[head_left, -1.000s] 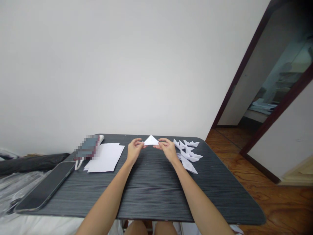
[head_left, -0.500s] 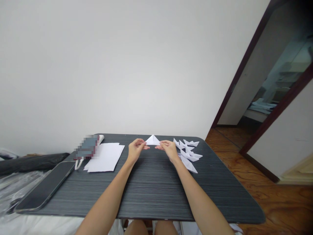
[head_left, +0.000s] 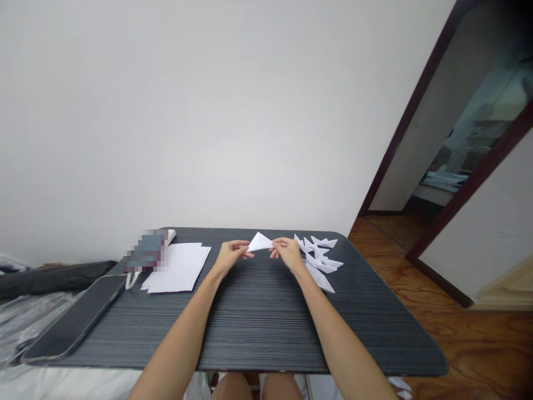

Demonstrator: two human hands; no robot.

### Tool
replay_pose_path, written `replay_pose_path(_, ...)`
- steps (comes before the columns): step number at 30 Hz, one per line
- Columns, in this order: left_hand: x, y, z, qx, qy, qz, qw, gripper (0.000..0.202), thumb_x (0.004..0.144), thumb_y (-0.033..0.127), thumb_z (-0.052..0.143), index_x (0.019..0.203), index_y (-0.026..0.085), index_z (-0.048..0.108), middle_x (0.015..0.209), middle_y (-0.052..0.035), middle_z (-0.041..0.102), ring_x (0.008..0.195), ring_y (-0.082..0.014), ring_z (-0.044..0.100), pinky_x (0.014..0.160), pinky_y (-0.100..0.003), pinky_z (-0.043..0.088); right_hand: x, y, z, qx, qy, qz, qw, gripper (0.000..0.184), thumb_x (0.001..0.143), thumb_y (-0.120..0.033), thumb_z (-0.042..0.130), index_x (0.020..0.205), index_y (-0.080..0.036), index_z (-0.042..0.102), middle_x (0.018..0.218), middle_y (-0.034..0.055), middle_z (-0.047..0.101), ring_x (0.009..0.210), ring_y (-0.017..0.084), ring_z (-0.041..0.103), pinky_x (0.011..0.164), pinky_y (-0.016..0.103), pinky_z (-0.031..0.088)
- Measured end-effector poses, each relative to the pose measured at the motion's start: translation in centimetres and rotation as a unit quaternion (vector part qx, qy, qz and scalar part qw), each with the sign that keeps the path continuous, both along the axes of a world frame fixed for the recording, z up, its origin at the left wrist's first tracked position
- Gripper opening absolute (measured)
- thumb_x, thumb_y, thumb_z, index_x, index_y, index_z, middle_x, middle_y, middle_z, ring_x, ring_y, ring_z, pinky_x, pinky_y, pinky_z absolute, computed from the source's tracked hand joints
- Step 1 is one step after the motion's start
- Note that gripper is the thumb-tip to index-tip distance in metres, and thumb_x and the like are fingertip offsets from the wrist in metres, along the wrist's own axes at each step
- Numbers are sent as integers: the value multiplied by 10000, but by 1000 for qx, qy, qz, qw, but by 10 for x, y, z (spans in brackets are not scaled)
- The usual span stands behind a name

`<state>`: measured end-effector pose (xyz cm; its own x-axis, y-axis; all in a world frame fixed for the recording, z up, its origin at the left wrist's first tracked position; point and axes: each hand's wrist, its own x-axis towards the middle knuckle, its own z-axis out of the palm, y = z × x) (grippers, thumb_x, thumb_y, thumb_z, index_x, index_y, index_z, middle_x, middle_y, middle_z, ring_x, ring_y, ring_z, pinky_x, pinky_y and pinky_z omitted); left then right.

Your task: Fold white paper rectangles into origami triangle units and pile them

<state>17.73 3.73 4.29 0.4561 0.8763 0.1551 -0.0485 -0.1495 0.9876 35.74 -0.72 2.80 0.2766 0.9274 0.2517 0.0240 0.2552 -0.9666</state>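
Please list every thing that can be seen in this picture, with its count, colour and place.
paper triangle: one, white, between both hands over the table's far part
folded paper pieces: several, count unclear, white, piled on the table right of the hands
flat sheets: small stack, white, on the table left of the hands
phone: one, dark, table's near left corner
blurred item: one, grey and dark red, at the sheets' far left corner
table: one, dark grey, striped, centre
floor: one, brown wood, right
left hand: one, bare, pinching the triangle's left corner
right hand: one, bare, pinching the triangle's right corner
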Motion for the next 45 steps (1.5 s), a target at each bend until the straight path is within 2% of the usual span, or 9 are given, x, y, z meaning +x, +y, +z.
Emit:
replay_pose_path(5, 3, 1, -7, -15, 60, -53, 997, 204, 676, 288, 559, 691, 85, 534, 501, -57, 618, 368, -81, 512, 331, -151, 285, 3, 2, -7, -5, -111, -49, 993, 131, 669, -264, 483, 651, -137, 506, 505, 10, 586, 336, 88, 504, 358, 186, 365)
replay_pose_path(9, 8, -2, -10, -55, 18, -99, 993, 262, 710, 361, 531, 736, 105, 483, 632, -83, 639, 432, -114, 574, 307, -141, 290, 5, 2, -9, -13, -158, -76, 984, 100, 684, -251, 444, 643, -162, 468, 501, -12, 571, 324, 81, 481, 359, 189, 367)
replay_pose_path(16, 8, -6, -5, -199, -58, -87, 974, 241, 797, 273, 458, 730, 58, 545, 685, -139, 639, 557, -128, 616, 501, -180, 492, 4, 1, -5, -1, -151, -83, 985, 99, 688, -258, 435, 649, -170, 457, 500, -10, 559, 341, 88, 476, 363, 195, 368)
replay_pose_path(22, 7, -3, -5, -230, -88, -76, 966, 157, 733, 197, 559, 732, 49, 611, 649, -96, 637, 587, -96, 606, 592, -136, 507, 4, 0, -4, 1, -153, -80, 985, 106, 691, -266, 434, 645, -173, 455, 513, -9, 565, 341, 83, 467, 366, 194, 366)
replay_pose_path(26, 9, -2, -9, -168, -43, -42, 984, 199, 702, 247, 587, 673, 51, 609, 653, -111, 641, 577, -122, 606, 583, -192, 508, 5, 1, -5, -1, -155, -81, 985, 111, 687, -273, 436, 646, -172, 458, 507, -11, 561, 335, 81, 458, 350, 189, 352)
replay_pose_path(31, 10, -5, -9, 15, 45, -11, 999, 259, 697, 337, 546, 601, 98, 566, 497, -43, 591, 417, -117, 544, 419, -207, 418, 3, 1, -5, -8, -141, -81, 987, 119, 674, -280, 446, 634, -169, 465, 482, -20, 548, 312, 74, 433, 323, 181, 323)
replay_pose_path(37, 10, -10, -9, 235, 163, 157, 945, 246, 712, 305, 476, 509, 168, 497, 441, 12, 512, 419, -109, 474, 454, -205, 316, 0, -1, 0, -7, -70, -47, 996, 115, 653, -264, 479, 615, -156, 477, 470, -20, 544, 304, 62, 425, 325, 177, 309)
replay_pose_path(40, 11, -10, -12, 228, 196, 175, 937, 234, 709, 306, 466, 516, 176, 498, 415, 11, 510, 403, -121, 479, 466, -215, 323, -1, -2, 0, -4, -64, -41, 997, 117, 650, -253, 486, 605, -146, 490, 459, -20, 536, 298, 60, 424, 321, 172, 296)
replay_pose_path(45, 8, -6, -16, 157, 203, 81, 963, 277, 746, 351, 417, 574, 163, 525, 322, 30, 478, 320, -120, 483, 481, -221, 386, 2, -2, 1, 11, -58, -26, 998, 123, 651, -254, 499, 609, -139, 505, 452, -21, 533, 302, 59, 427, 331, 170, 299)
